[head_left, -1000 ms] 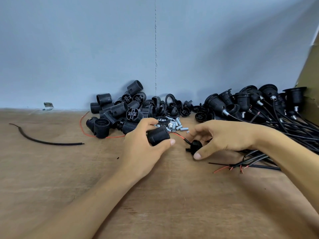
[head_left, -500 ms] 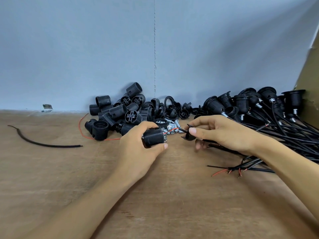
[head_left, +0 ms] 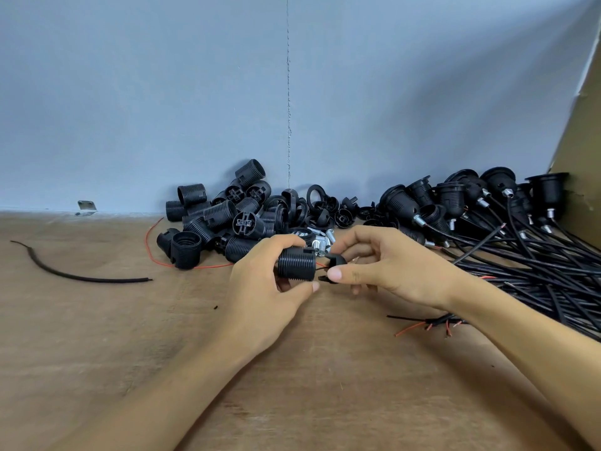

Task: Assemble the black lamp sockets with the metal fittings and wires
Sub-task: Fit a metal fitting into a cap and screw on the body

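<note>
A threaded socket shell [head_left: 296, 264], axis sideways, is gripped by the left hand [head_left: 263, 288]; just rightward, a black cap [head_left: 335, 260] is pinched by the right hand [head_left: 390, 266].

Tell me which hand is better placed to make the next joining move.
Right, probably. The right hand pinches the small black cap just beside the end of the threaded socket, which the left hand grips as a holder.

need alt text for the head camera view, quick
A person's left hand grips a ribbed black plastic socket shell while the right hand pinches a small black plastic cap beside its end, above a brown wooden table. Behind lie loose black socket parts, small silver metal fittings and, at right, black sockets with black wires.
</note>
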Available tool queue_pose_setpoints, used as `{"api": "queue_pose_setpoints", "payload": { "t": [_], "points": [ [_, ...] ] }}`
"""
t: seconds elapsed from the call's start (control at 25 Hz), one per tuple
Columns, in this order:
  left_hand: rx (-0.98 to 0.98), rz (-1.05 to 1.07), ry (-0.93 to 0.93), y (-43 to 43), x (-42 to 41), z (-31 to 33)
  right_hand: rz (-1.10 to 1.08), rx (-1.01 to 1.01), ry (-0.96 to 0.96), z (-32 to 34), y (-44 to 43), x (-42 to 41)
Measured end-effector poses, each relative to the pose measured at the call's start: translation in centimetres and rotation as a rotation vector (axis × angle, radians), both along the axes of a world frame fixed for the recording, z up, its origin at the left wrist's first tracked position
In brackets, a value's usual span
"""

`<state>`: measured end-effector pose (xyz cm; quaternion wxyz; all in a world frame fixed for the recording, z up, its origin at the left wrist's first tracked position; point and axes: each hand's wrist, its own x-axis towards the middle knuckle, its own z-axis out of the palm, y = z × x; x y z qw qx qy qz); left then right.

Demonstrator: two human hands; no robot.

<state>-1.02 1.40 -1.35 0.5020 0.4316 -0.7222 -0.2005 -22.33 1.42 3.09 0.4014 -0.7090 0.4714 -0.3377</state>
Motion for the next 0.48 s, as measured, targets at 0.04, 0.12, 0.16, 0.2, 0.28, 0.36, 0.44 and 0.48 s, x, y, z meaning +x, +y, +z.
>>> {"api": "queue_pose_setpoints", "payload": {
  "t": [0.04,0.12,0.16,0.2,0.28,0.36,0.44,0.48],
  "points": [
    [-0.001,-0.011,-0.011,0.0,0.0,0.0,0.000,-0.012,-0.015,-0.1,0.1,0.2],
    [-0.029,-0.019,-0.057,0.0,-0.1,-0.1,0.005,-0.034,-0.025,-0.2,0.2,0.8],
    [-0.034,-0.018,-0.068,-0.1,-0.1,-0.1,-0.002,-0.040,-0.034,-0.2,0.3,1.0],
    [-0.024,-0.025,-0.068,-0.2,-0.1,-0.2,-0.015,-0.042,-0.048,-0.3,0.4,1.1],
    [-0.007,-0.051,-0.083,-0.1,-0.2,-0.3,-0.045,-0.056,-0.052,-0.4,0.5,1.2],
    [-0.027,-0.047,-0.129,0.1,-0.3,-0.3,-0.054,-0.082,-0.025,-0.6,0.7,1.5],
    [-0.023,-0.020,-0.145,0.2,-0.4,-0.2,-0.043,-0.093,-0.025,-0.7,0.9,1.8],
    [-0.010,-0.008,-0.149,0.2,-0.4,-0.1,-0.042,-0.091,-0.027,-0.7,1.0,2.0]
  ]
}}
